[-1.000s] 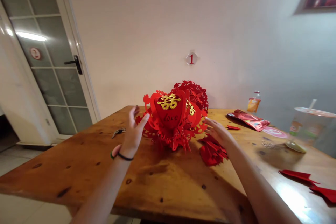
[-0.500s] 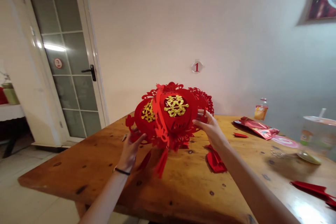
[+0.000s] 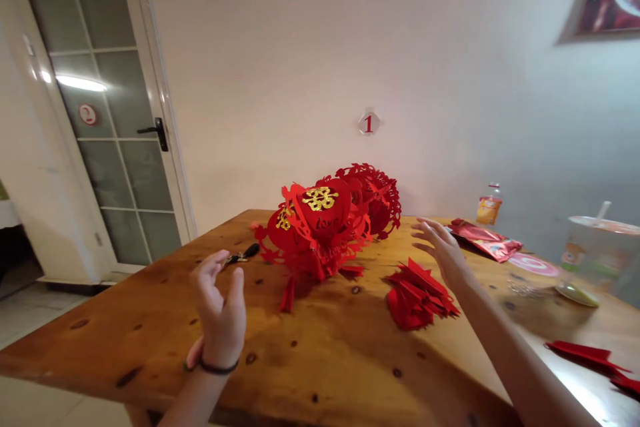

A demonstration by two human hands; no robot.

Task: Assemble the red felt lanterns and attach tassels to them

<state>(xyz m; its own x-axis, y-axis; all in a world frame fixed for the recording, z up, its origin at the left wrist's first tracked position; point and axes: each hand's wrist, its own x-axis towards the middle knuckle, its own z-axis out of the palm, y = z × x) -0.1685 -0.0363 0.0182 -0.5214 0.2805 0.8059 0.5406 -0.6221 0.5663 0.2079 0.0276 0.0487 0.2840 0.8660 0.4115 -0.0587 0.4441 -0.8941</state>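
A red felt lantern with gold double-happiness emblems and the word "Love" rests on the wooden table, leaning against other red cut-out lantern shapes behind it. Left of the lantern, my left hand is raised with its fingers apart and touches nothing. My right hand hovers to the lantern's right, fingers stretched out, with nothing in it. Just below and left of that hand lies a heap of folded red felt pieces. A bunch of keys with a black fob lies beyond my left fingertips.
On the right side of the wooden table are a red shiny packet, an orange drink bottle, a clear cup with a straw and a pink round disc. More red felt strips lie near the right edge.
Both hands have let go of the red lantern and moved apart, one to each side. The lantern has come down onto the table, uncovering the keys and the felt heap.
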